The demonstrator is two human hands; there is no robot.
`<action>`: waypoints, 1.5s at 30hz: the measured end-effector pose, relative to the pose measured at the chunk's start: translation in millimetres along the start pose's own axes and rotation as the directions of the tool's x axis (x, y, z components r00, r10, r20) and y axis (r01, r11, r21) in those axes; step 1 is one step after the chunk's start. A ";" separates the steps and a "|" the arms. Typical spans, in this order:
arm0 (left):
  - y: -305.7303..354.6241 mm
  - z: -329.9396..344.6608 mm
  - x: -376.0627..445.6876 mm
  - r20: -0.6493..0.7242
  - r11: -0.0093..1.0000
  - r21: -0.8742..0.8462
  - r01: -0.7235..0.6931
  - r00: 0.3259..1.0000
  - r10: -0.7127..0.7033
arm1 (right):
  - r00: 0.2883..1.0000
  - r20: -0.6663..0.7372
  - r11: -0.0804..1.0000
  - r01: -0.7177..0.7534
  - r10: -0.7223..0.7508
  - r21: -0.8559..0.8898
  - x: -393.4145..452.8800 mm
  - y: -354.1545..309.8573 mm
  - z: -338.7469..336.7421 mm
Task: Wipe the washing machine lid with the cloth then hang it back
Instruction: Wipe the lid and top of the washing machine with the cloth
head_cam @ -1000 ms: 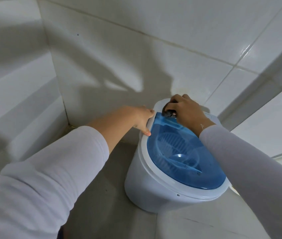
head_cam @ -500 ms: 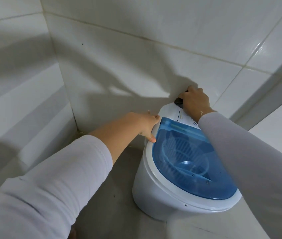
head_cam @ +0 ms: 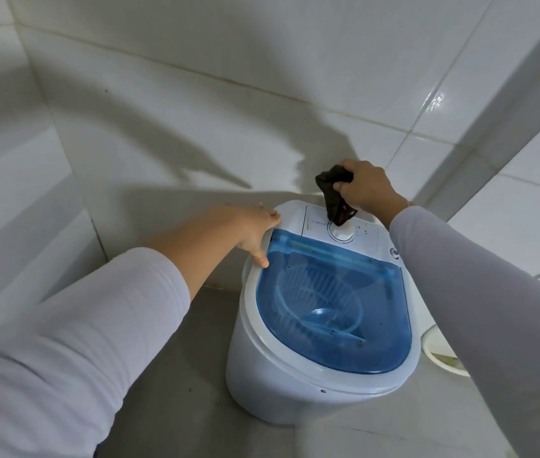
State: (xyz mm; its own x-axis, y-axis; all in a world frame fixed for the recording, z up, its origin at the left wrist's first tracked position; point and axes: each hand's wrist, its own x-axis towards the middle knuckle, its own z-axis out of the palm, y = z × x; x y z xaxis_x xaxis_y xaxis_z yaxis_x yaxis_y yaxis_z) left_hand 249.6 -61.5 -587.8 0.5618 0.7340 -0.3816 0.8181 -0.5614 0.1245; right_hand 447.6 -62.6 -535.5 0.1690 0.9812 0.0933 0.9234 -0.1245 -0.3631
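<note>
A small white washing machine [head_cam: 282, 388] stands on the grey floor against the tiled wall. Its translucent blue lid [head_cam: 334, 309] lies shut, and a ribbed basket shows through it. My right hand [head_cam: 369, 190] is shut on a dark cloth [head_cam: 333, 193], lifted above the white control panel [head_cam: 315, 219] at the back; the cloth's lower end hangs down to the white dial [head_cam: 343, 233]. My left hand [head_cam: 255, 229] rests flat on the machine's left rim beside the lid's back corner, fingers spread, holding nothing.
White tiled walls [head_cam: 196, 110] close in behind and on the left, meeting in a corner. A white round rim [head_cam: 440, 358] shows on the floor to the right of the machine, partly hidden by my right sleeve. Grey floor [head_cam: 169, 391] lies in front.
My right hand moved from the lid's back edge to the control panel, then lifted the cloth so it hangs. The left hand stayed on the rim. The view shifted.
</note>
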 end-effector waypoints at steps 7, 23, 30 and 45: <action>-2.8 4.4 7.4 0.037 0.999 0.044 -0.019 0.999 0.018 | 0.995 0.094 0.980 -0.008 0.027 -0.199 9.2 5.8 22.4; 1.3 1.4 9.9 0.083 0.992 0.126 0.007 0.996 -0.017 | 0.861 0.395 0.869 0.433 -0.320 -0.240 -0.8 11.4 27.5; 4.1 -0.7 9.9 0.094 0.989 0.145 0.023 0.995 -0.037 | 0.769 0.493 0.748 0.591 -0.408 -0.302 -6.6 11.8 23.6; 1.8 3.7 16.3 0.078 0.989 0.150 0.008 0.997 -0.020 | 0.873 0.327 0.879 0.436 -0.362 -0.191 18.5 28.2 18.6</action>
State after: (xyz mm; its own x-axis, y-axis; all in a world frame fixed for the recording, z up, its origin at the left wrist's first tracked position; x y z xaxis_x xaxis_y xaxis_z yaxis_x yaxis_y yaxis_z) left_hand 259.7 -51.9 -597.1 0.5342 0.7127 -0.4547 0.7947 -0.6067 -0.0171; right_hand 470.4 -45.2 -561.3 -0.2995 0.9498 -0.0902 0.9515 0.2905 -0.1011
